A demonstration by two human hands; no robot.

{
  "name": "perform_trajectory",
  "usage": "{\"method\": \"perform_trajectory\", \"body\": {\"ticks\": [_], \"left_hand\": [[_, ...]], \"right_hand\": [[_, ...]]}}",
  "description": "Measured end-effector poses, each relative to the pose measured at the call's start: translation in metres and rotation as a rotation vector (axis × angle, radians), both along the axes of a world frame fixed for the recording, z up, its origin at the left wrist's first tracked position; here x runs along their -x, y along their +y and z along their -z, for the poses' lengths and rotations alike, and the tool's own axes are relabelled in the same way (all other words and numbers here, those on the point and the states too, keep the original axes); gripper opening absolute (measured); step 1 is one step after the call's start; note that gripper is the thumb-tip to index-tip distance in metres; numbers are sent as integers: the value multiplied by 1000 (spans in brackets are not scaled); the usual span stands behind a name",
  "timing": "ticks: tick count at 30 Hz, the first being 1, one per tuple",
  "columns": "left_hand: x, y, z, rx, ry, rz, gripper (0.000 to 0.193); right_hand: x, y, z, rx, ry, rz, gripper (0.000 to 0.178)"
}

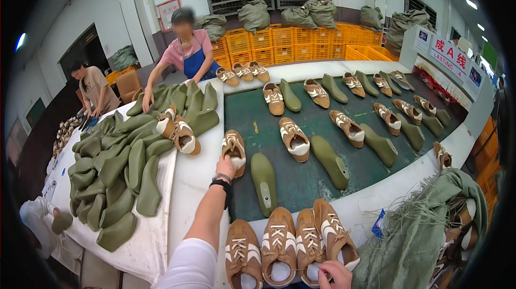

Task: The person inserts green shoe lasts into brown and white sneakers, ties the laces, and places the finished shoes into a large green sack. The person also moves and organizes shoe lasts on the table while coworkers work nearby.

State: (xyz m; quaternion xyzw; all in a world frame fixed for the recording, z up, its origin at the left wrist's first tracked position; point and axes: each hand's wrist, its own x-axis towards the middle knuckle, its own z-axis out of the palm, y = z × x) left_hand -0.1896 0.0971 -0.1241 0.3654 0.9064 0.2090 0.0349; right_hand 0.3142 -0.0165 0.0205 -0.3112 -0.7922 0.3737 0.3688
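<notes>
Shoe of brown suede-like material with white stripes stands with its toe pointing away, at the left edge of the flat dark green panel inset in the white-bordered surface. The left grip is closed on this shoe at its heel and collar. The right grip has its fingertips at the heel end of the row of four matching brown-and-white shoes on the near edge of the surface; whether it clasps anything there cannot be told.

Cautions:

1. Heel-only hold. A loosened left grip could let the shoe twist or settle askew across the panel's left edge.

2. Close neighbour. A smooth olive-green shoe last lies just right of the shoe; a sideways swing could strike it and push it out of line.

3. Near-edge row. A careless backward pull by the right grip could tip one shoe off or drag its neighbours.

4. Loose fibres. A frayed grey-green woven sack occupies the near right corner; its strands could snag laces or fingers.

5. Heaped stock. Olive-green lasts are piled on the second, white-covered surface at left; a bump could start a slide over its near edge
</notes>
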Motion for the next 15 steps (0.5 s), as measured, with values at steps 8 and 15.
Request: {"method": "perform_trajectory", "body": {"ticks": [8, 15], "left_hand": [[-2, -17, -36, 252, 99, 194, 56], [-110, -103, -145, -2, 60, 850, 46]], "right_hand": [[-5, 7, 0, -137, 49, 35, 14], [-100, -39, -32, -375, -80, 509, 25]]}}
